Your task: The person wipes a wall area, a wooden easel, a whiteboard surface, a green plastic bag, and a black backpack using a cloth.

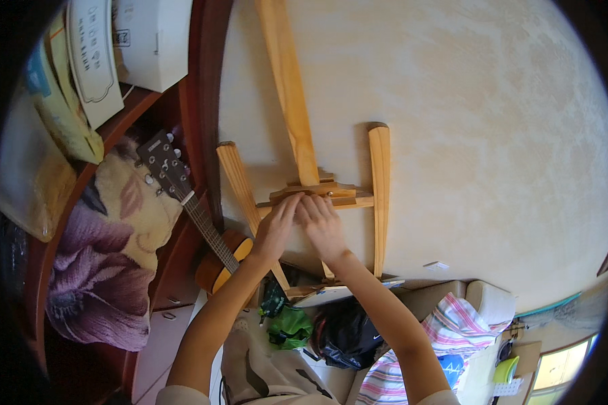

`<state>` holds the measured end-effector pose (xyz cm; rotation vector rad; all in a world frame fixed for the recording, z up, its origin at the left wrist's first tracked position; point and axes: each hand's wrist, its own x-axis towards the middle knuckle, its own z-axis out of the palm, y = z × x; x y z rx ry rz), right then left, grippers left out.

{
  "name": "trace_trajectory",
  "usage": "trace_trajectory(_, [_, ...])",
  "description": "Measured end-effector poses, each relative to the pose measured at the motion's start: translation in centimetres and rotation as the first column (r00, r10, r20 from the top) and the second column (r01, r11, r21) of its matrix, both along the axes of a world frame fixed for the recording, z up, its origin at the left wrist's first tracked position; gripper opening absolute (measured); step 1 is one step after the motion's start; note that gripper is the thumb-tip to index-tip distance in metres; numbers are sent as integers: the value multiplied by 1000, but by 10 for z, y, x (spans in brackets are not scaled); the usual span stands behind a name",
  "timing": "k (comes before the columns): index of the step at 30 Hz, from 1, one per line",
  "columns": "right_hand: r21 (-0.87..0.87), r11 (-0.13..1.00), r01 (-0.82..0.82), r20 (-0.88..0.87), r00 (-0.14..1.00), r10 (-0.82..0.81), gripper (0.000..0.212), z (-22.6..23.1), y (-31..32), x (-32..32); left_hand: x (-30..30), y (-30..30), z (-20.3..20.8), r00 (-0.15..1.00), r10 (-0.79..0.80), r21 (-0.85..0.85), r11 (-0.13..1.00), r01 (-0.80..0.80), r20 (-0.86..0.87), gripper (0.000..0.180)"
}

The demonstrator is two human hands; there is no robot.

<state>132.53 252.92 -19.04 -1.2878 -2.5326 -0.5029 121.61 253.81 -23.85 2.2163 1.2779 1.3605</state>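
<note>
A pale wooden easel [380,196] stands against the wall, with a tall centre post [292,101] and a side post on either hand. Across its middle runs a stepped wooden ledge [344,194] with a small round metal fitting. My left hand [275,229] and my right hand [321,226] meet at this ledge, just below the centre post. Fingers of both are bent and pressed together against the wood. The backs of the hands hide the fingertips and the exact part gripped. Lower down, a flat board [344,292] rests at the easel's foot.
To the left, an acoustic guitar [213,233] leans by a dark red shelf [81,192] with boxes and a flowered cloth [105,260]. Below lie a green bag [290,327] and a black bag [348,334]. A sofa [490,304] with a striped cloth [456,320] stands right.
</note>
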Motion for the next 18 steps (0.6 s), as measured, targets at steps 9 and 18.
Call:
trace_trajectory(9, [-181,979,-97,-83,993,84,31,-2,7,-33,-34,-12,-2,999,48,-177,983,-48,-2,43])
trace_trajectory(18, [-81,968,-237,-74,970,231,30,17,25,1,-15,6,24,995,7,-12,1000,-6,101,45])
